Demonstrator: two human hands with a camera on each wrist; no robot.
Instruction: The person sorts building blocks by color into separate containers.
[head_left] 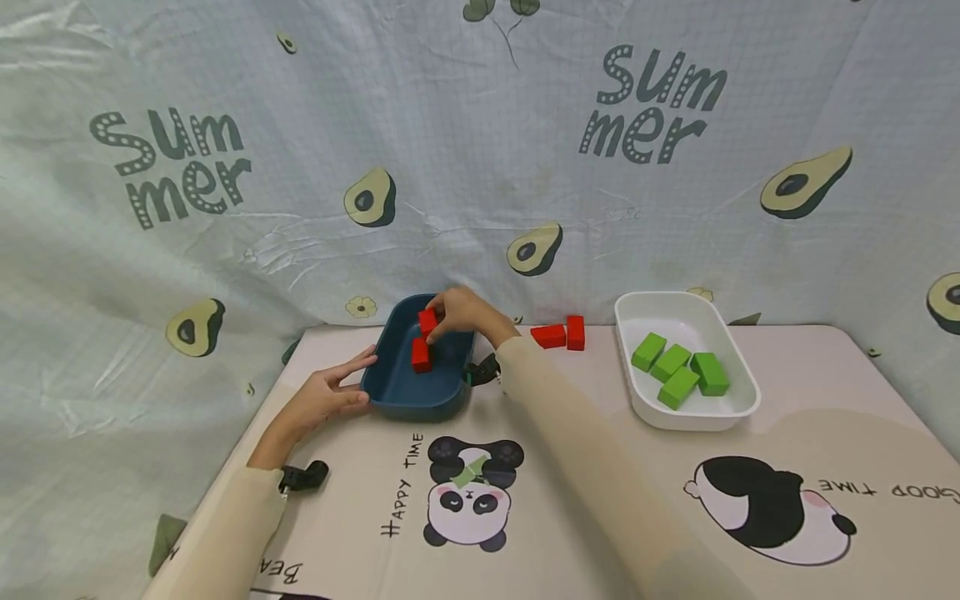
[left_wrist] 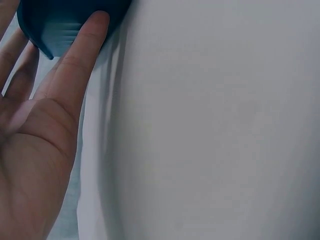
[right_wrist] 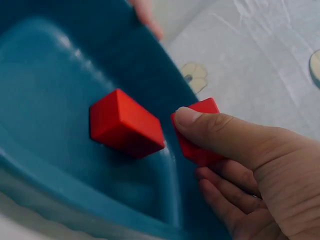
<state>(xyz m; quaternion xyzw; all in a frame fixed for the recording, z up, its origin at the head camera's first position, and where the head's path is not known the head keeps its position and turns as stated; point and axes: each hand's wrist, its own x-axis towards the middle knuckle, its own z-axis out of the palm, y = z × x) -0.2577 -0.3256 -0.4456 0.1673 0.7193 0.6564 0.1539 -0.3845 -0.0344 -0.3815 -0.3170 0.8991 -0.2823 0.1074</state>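
My right hand [head_left: 467, 311] pinches a red block [right_wrist: 200, 145] between thumb and fingers, inside the far end of a blue bin [head_left: 390, 392]. A second red block [right_wrist: 127, 124] lies on the bin's floor, just beside the held one. With fingers extended, my left hand [head_left: 318, 406] rests against the bin's left side. In the left wrist view its thumb [left_wrist: 90, 37] lies along the blue wall, and the blocks are out of sight there.
Two more red blocks [head_left: 549, 336] lie on the table right of the blue bin, near the curtain. Farther right stands a white bin [head_left: 693, 422] holding several green blocks [head_left: 678, 387]. A patterned curtain [head_left: 450, 125] hangs behind the table.
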